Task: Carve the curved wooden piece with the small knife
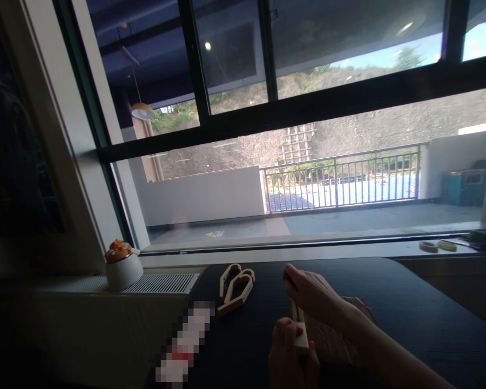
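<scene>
Low in the view, my left hand (281,351) is closed around a small pale wooden piece (302,341), whose end sticks out between thumb and fingers. Just beyond it, my right hand (311,287) is curled shut over the far part of the same piece. Whatever its fingers grip is hidden. Under my right forearm lies a flat brown slab or sheet (332,343), its kind unclear. To the left, two open heart-shaped wooden frames (231,309) lean together on the dark table (372,281).
A white pot with an orange top (124,272) stands on the radiator (166,282) at the left. Two tape-like rings (428,247) lie on the window sill at the right. A blurred-out pale strip (190,335) sits at the table's left edge. A large window fills the background.
</scene>
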The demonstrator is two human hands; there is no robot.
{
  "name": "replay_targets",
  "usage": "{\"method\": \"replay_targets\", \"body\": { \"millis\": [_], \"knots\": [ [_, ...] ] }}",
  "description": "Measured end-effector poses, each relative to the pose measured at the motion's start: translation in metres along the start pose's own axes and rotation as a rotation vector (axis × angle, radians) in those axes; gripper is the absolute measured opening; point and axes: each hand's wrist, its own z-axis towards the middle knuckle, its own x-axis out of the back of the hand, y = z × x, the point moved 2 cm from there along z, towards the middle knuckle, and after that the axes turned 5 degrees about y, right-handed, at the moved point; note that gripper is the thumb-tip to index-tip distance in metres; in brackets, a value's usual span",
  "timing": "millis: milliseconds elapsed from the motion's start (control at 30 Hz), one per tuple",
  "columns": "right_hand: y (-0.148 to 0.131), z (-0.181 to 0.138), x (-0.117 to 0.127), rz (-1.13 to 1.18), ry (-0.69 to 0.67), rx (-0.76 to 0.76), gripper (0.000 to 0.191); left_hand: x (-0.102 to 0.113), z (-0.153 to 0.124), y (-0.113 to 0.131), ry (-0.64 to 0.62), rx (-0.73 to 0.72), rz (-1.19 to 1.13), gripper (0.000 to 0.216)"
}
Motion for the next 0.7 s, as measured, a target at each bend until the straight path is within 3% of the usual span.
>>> {"method": "replay_targets", "body": {
  "millis": [300, 500, 700],
  "knots": [
    [0.008, -0.005, -0.003, 0.018, 0.034, -0.078, 0.011, -0.001, 0.000, 0.000, -0.012, 0.013, -0.012, 0.017],
    [0.007, -0.010, 0.005, 0.063, -0.044, -0.081, 0.021, -0.001, 0.001, 0.001, 0.037, 0.005, -0.014, 0.015],
    [0.013, -0.006, -0.001, 0.032, -0.010, -0.047, 0.021, -0.001, 0.000, 0.001, 0.024, 0.008, -0.014, 0.015]
  ]
}}
